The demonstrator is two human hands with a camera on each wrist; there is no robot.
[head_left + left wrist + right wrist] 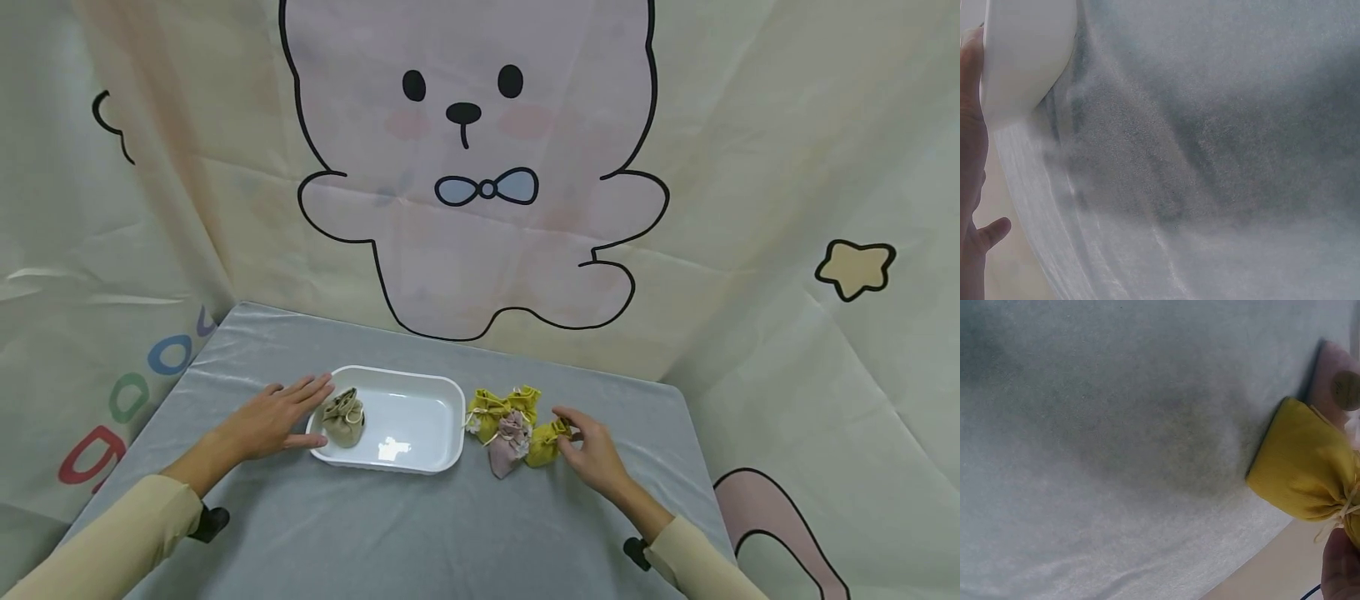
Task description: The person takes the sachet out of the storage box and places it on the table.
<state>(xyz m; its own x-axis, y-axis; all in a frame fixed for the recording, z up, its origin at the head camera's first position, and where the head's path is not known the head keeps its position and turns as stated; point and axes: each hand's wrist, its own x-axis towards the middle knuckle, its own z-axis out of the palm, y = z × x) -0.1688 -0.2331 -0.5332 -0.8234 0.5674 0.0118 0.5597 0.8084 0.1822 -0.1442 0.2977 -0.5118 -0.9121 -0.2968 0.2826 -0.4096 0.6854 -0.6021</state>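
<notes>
Pouches sit in 2 spots on the grey table [420,517]; the white tray [420,462] holds a beige pouch [343,419], with the left hand [270,421] flat against its left rim, fingers straight; the right hand [592,454] pinches the yellow pouch [546,443] just left of it.
</notes>
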